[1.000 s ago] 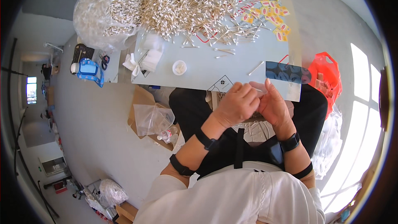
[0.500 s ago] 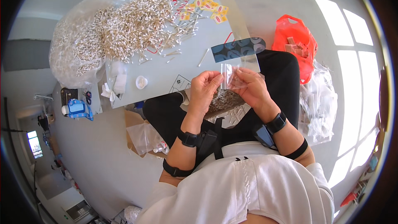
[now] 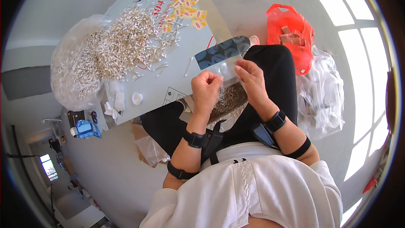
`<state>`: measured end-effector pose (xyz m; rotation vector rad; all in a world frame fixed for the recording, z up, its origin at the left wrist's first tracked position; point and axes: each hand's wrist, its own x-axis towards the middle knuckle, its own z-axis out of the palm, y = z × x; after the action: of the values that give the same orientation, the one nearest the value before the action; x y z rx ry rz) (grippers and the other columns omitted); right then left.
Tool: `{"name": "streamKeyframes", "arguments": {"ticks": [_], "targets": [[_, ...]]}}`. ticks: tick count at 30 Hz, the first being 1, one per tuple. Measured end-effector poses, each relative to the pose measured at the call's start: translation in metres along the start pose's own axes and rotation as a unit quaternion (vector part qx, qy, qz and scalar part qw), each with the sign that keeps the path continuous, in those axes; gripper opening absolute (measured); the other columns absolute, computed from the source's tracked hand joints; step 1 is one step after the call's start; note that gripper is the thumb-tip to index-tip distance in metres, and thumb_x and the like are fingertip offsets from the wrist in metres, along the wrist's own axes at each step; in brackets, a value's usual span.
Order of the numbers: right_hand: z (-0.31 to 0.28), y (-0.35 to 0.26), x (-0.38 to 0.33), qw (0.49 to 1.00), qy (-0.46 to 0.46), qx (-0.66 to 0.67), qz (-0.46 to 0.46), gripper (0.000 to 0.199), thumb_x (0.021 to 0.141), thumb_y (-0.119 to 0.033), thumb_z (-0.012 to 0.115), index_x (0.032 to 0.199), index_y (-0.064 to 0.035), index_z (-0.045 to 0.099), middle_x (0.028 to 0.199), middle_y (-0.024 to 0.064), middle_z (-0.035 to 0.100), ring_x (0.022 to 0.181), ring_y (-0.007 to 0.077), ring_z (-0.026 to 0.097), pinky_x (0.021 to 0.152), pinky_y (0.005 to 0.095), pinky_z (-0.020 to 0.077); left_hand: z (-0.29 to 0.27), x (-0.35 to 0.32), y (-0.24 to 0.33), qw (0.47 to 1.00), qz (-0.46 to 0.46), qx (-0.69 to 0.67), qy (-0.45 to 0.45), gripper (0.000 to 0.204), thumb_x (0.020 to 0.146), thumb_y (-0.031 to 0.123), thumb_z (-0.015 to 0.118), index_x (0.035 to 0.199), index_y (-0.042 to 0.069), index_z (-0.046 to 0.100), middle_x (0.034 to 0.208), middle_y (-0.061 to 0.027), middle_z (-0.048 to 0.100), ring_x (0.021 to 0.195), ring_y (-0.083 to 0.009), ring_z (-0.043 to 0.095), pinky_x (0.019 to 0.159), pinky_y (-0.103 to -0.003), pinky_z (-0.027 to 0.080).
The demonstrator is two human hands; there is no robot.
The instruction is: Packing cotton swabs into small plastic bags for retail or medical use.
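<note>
A white top is worn by the person, with a black band seen on each wrist and another higher up each forearm. Both forearms are raised over the lap, which is clad in black.

The left hand (image 3: 205,90) is closed into a loose fist, its fingertips pinched on the left edge of a small clear plastic bag (image 3: 228,72). The right hand (image 3: 252,81) is curled, and the bag's right edge is gripped between its thumb and fingers. The bag is held between the 2 hands, above the lap and just in front of the table's near edge; whether anything is inside it cannot be told.

Beneath the hands, a heap of pale thin sticks (image 3: 230,97) is seen lying in the lap.

Just beyond the bag, a dark blue patterned card (image 3: 219,52) lies at the near edge of the grey table (image 3: 168,82). Farther left on the table, a small white round cap (image 3: 136,98) and a large pile of white sticks (image 3: 122,44) are found, the pile spilling from a clear sack (image 3: 69,71). At the far end, small yellow packets (image 3: 185,6) are scattered.

On the floor to the right, clear plastic bags (image 3: 322,97) are heaped, and beyond them an orange bag (image 3: 291,33) is set. To the left, a blue tool (image 3: 86,127) rests on the floor.
</note>
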<state>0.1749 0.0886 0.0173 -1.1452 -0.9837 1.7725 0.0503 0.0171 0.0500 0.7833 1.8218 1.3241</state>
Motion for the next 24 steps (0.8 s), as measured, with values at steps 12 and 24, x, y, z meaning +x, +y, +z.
{"name": "streamKeyframes", "arguments": {"ticks": [12,24], "targets": [[-0.011,-0.019,0.017,0.976,-0.127,-0.168,-0.056,0.017,0.078,-0.011,0.064,0.072,0.0051,0.06,0.061,0.005,0.058,0.059,0.0087,0.051,0.054,0.0267,0.0422,0.028,0.018,-0.001,0.999,0.008,0.041,-0.034,0.021,0.077,0.005,0.073,0.066,-0.001,0.056,0.059,0.0008,0.056,0.055,-0.0037,0.046,0.049,-0.021,0.038],[-0.024,-0.005,0.03,0.982,-0.166,-0.09,0.013,0.015,0.079,-0.012,0.058,0.07,0.0004,0.059,0.062,-0.0012,0.054,0.062,0.0043,0.047,0.054,0.0232,0.0395,0.024,0.028,0.003,0.956,-0.151,-0.211,-0.136,0.014,0.076,0.003,0.072,0.071,0.001,0.059,0.061,-0.0026,0.058,0.05,-0.0074,0.048,0.044,-0.022,0.037]]}}
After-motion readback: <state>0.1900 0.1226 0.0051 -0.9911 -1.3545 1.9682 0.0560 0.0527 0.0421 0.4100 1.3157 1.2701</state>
